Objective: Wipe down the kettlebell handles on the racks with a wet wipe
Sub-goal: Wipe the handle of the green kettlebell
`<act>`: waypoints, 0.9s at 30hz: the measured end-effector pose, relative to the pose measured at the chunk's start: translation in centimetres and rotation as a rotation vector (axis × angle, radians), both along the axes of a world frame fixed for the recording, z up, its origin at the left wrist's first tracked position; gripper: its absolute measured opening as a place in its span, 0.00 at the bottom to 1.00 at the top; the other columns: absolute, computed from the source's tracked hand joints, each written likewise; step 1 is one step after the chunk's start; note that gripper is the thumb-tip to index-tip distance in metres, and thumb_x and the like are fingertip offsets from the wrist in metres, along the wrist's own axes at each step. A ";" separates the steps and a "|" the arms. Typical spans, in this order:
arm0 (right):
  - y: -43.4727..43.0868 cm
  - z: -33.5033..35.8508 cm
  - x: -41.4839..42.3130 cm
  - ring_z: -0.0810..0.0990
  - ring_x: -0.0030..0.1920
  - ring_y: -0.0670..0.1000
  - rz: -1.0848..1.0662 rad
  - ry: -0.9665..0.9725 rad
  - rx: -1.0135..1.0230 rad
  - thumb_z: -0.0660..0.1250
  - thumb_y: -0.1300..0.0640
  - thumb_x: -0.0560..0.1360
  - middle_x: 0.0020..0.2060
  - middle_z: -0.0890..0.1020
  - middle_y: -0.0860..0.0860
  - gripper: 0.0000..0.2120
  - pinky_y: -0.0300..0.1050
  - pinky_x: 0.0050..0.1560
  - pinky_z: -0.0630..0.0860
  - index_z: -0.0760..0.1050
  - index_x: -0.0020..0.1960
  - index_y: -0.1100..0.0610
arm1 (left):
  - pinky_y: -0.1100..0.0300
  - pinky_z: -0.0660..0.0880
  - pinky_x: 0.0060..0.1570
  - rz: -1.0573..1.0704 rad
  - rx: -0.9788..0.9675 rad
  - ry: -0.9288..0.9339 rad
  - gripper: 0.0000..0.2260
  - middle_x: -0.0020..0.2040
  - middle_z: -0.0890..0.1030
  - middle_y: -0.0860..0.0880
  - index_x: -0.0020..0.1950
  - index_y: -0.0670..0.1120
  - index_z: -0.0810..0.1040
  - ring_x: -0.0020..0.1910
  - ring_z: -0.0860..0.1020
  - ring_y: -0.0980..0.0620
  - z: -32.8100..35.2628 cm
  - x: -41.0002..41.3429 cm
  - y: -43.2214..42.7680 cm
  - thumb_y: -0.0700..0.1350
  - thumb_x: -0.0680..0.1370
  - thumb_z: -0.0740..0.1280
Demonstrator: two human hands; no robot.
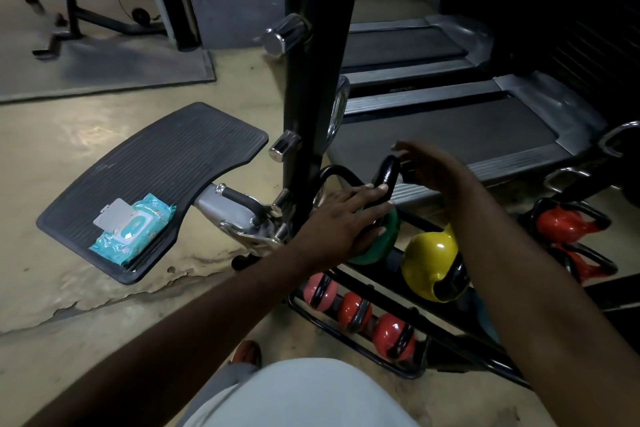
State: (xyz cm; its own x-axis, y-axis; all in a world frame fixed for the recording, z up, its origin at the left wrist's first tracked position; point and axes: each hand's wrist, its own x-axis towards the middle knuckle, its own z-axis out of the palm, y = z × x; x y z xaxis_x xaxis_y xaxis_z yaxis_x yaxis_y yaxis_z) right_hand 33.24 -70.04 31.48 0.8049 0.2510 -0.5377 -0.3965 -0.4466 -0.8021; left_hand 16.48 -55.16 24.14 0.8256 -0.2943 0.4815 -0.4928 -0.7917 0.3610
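Head view, near to far: left hand [341,218] lies flat on green kettlebell [377,236] at rack [363,302] top-tier left end, fingers spread, steadying, not clamped. Black handle [384,177] loops up just beyond it. Right hand [436,170] nearer the handle's far side, grip half open, touching or almost; no wipe seen in it. Wipes pack [133,229] sits well left on footplate [152,184] near edge.

You are in a gym — the gear around you says so. Two treadmill decks [450,128] lie side by side ahead, a low black rack [374,291] at your feet carries coloured kettlebells [429,260], and a black machine upright [311,80] with chrome pegs [284,35] rises beside a ribbed footplate [180,163] — all on bare, cracked concrete floor [86,288].
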 end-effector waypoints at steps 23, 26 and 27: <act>0.7 1.5 -1.9 0.81 0.46 0.59 0.224 -0.326 -0.390 0.65 0.59 0.80 0.42 0.80 0.61 0.07 0.52 0.50 0.79 0.78 0.49 0.63 | 0.46 0.67 0.67 0.029 0.007 -0.001 0.19 0.74 0.70 0.48 0.70 0.49 0.75 0.70 0.71 0.47 0.2 -0.4 0.1 0.54 0.80 0.65; 0.5 -0.1 -4.3 0.79 0.39 0.55 -0.107 -0.118 0.029 0.59 0.65 0.81 0.39 0.77 0.60 0.08 0.46 0.41 0.79 0.74 0.45 0.63 | 0.48 0.68 0.67 0.007 0.011 -0.024 0.19 0.73 0.71 0.47 0.69 0.48 0.76 0.69 0.71 0.47 0.4 -0.3 0.3 0.53 0.79 0.66; 0.6 -0.4 -4.7 0.79 0.38 0.55 -0.195 -0.080 0.116 0.58 0.65 0.80 0.38 0.77 0.60 0.08 0.46 0.38 0.79 0.74 0.45 0.63 | 0.48 0.68 0.67 0.000 0.012 -0.036 0.19 0.73 0.72 0.47 0.68 0.47 0.76 0.69 0.72 0.47 0.6 -0.3 0.4 0.52 0.79 0.67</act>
